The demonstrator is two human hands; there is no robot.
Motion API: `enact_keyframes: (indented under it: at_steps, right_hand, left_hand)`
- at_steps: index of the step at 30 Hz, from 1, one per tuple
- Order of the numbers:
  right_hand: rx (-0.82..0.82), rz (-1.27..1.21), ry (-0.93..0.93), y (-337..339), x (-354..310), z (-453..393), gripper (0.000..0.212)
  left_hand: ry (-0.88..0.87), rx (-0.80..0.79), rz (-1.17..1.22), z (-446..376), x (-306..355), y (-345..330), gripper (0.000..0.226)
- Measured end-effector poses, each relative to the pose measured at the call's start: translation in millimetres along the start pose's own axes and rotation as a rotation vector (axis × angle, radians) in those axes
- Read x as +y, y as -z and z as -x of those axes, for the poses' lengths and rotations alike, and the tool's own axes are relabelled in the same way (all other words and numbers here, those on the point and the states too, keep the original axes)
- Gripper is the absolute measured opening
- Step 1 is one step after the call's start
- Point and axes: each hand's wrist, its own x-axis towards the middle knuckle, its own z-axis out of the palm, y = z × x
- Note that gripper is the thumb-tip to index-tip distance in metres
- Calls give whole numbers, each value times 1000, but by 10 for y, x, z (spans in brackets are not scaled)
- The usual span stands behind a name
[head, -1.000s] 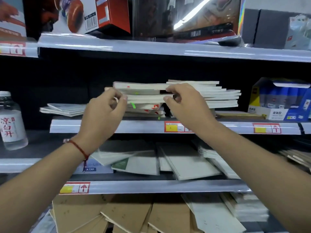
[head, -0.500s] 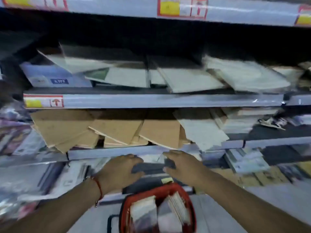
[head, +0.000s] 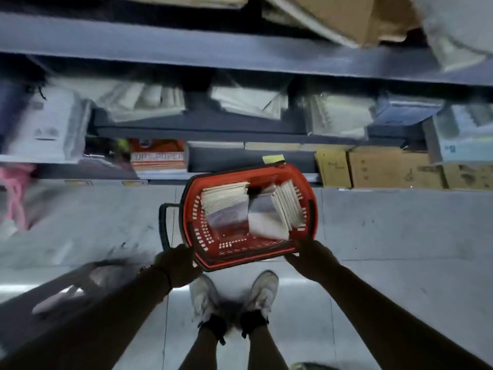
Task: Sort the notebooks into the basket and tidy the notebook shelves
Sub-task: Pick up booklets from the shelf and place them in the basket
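Observation:
A red basket point(head: 192, 231) with a black handle point(head: 164, 225) stands on the floor in front of my feet. Inside it, one stack of pale notebooks point(head: 222, 194) leans at the left and another notebook stack point(head: 288, 204) at the right. A blurred white notebook point(head: 266, 225) lies between them. My left hand point(head: 177, 265) is at the basket's near left corner and my right hand point(head: 309, 256) at its near right corner. Both hands are dark silhouettes, so whether they grip the rim is unclear.
Low shelves point(head: 186, 52) run across the top, with blurred white notebooks point(head: 149, 102), a copy paper pack point(head: 158, 156) and cardboard boxes point(head: 386, 166) at floor level. A pink item point(head: 16, 188) hangs at the left. Grey floor point(head: 400, 236) lies around the basket.
My view has swung from the upper shelf down to the floor. My hands carried a notebook stack down to the basket; now they sit at its near rim with a notebook inside.

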Motion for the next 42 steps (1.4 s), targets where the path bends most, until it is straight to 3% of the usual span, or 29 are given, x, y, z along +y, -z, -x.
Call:
enact_keyframes:
  at_steps: [2, 5, 10, 15, 19, 24, 27, 31, 35, 39, 42]
  right_hand:
    - [1, 73, 13, -297, 42, -280, 52]
    - [6, 145, 97, -661, 6, -791, 42]
    - [-43, 242, 114, -1075, -131, -1740, 60]
    - [38, 177, 154, -1234, -303, -2543, 61]
    - [120, 118, 168, -1330, -414, -2927, 55]
    - [197, 126, 140, -1433, -384, -3109, 59]
    - [227, 174, 119, -1484, -359, -3083, 55]
    - [272, 132, 105, -1615, -353, -3019, 47]
    - [314, 163, 155, -1602, -251, -2979, 24]
    - [442, 97, 93, -1646, -74, -2943, 23]
    - [450, -93, 41, -1652, -44, -2873, 44]
  left_hand:
    - [45, -6, -16, -302, -120, -388, 65]
    - [59, 36, -1, -749, -190, -715, 54]
    - [54, 180, -50, -1532, -184, -914, 41]
    - [93, 337, -10, -2242, -264, -1019, 49]
    - [175, 442, -52, -2534, -339, -1140, 55]
    - [142, 523, -19, -2540, -309, -1365, 55]
    - [116, 536, -3, -2500, -275, -1448, 53]
    - [111, 467, 37, -2540, -246, -1465, 32]
    - [80, 410, 18, -2620, -208, -1490, 37]
    - [50, 375, -8, -2590, -126, -1538, 33]
    - [42, 374, -8, -2432, -166, -1428, 33]
